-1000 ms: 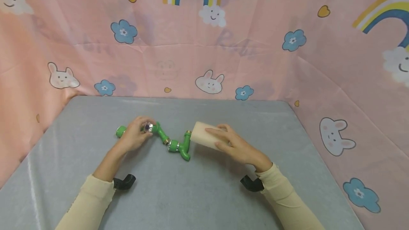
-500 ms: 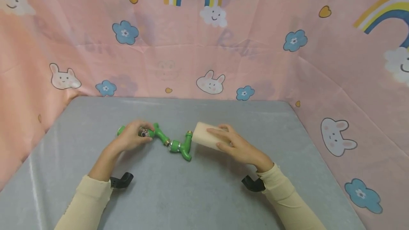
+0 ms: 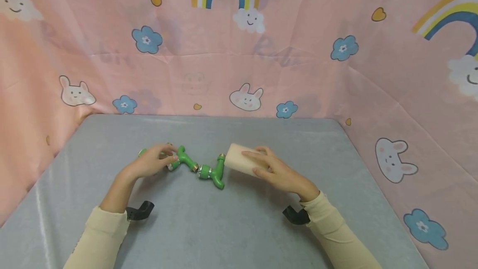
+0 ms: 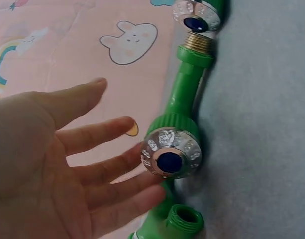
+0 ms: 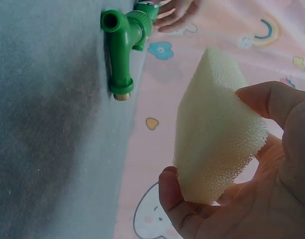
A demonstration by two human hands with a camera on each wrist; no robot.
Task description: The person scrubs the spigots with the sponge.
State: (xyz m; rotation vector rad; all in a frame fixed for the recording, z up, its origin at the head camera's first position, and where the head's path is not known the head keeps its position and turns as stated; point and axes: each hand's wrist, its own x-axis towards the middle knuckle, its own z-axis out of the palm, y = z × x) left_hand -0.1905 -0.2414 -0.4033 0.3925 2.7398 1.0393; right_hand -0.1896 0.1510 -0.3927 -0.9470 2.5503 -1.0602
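Note:
My right hand pinches a cream sponge between thumb and fingers; the right wrist view shows its porous block raised beside a green tap. That tap, the rightmost of a row, lies with its ribbed collar to the left. Left of it rests a second green tap, whose silver handle with a blue centre shows in the left wrist view. Over this one is my left hand, fingers spread and thumb apart, fingertips close to the handle. A third green tap is mostly hidden behind the left hand.
The taps lie on a grey cloth-covered table. A pink printed curtain stands behind the table and along its sides. Black curved brackets stick out at both wrists.
The left hand has shifted slightly left and toward the person, loosening its fingers from the middle tap. That tap's handle has turned from facing up to lower down. Right hand and sponge stay put.

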